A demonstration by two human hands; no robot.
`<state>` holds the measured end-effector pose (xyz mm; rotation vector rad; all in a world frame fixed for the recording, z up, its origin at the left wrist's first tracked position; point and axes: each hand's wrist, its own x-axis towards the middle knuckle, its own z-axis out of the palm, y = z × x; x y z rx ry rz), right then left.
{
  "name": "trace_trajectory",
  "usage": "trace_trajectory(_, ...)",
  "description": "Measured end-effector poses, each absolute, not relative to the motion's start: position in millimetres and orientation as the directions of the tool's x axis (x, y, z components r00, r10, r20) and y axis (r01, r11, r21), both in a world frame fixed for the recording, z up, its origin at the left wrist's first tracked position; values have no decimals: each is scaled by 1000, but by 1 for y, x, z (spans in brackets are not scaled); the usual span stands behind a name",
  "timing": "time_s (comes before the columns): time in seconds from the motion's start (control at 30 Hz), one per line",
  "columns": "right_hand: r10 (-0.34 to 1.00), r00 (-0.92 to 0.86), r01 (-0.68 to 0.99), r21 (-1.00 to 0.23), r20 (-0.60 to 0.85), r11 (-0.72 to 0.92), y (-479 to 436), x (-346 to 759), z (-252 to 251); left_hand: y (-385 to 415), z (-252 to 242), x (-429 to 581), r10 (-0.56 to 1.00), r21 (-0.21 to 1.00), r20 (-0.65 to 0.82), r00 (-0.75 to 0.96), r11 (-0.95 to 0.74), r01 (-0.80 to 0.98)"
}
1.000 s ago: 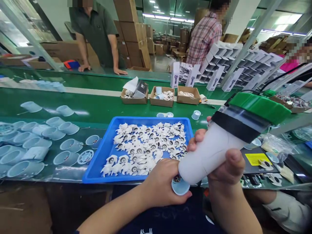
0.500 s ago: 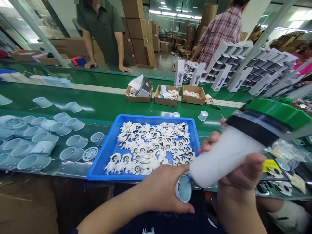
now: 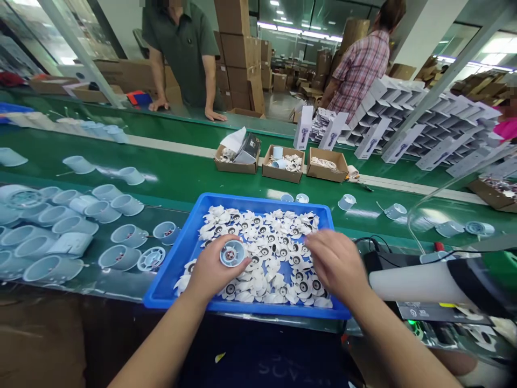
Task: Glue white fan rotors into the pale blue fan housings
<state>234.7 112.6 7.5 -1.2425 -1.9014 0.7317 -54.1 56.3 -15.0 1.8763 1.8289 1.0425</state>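
The person's left hand (image 3: 210, 275) is curled closed around a pale blue plastic cup (image 3: 233, 253), with the cup's open end turned up toward the camera and a dark centre visible inside. The hand is held above the left half of the tray. The right hand (image 3: 333, 264) reaches over the right half of the same tray, its fingers angled down into the pile; whether they pinch a part cannot be told.

Beneath both hands, a blue plastic tray (image 3: 266, 200) sits at the near edge of the green worktop (image 3: 177, 188). It is heaped with white finned parts (image 3: 274, 253), each with a dark round centre. Just left of the tray, more pale blue cups (image 3: 121, 240) and round slotted discs (image 3: 151, 259) crowd the worktop. Just right of it, a white tube (image 3: 416, 283) with a black band lies near the right edge of the view.

Toward the far side of the worktop stand three small cardboard boxes (image 3: 281, 164) holding similar parts. Beyond them rise rows of white product boxes (image 3: 420, 121). Across the worktop, a person in a dark green shirt (image 3: 181, 48) leans on both hands, and a person in a plaid shirt (image 3: 359, 73) stands farther right with their back turned.
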Motion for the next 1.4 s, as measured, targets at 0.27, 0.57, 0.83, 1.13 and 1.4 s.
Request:
trace_trajectory(0.27,915,-375,837,-479,-152,263,198,172,-20,52,-17,-57,973,700,210,-95,-82,710)
trace_trajectory(0.57,867,-427,415,-907,-258,-66,150,182,11,41,-13,-59,959,835,192,-207,-49,548)
trace_trajectory(0.83,730,-628,-272,-804,-268,-529,52,195,13,12,16,-34,931,752,283,230,-364,549)
trace_trajectory(1.13,766,-592,-363,-766,-249,-530,35,199,2,1,17,-25,903,618,277,327,-428,659)
trace_trajectory(1.4,795,-545,484,-674,267,558,15,182,30,-7,10,0,885,540,366,288,-454,709)
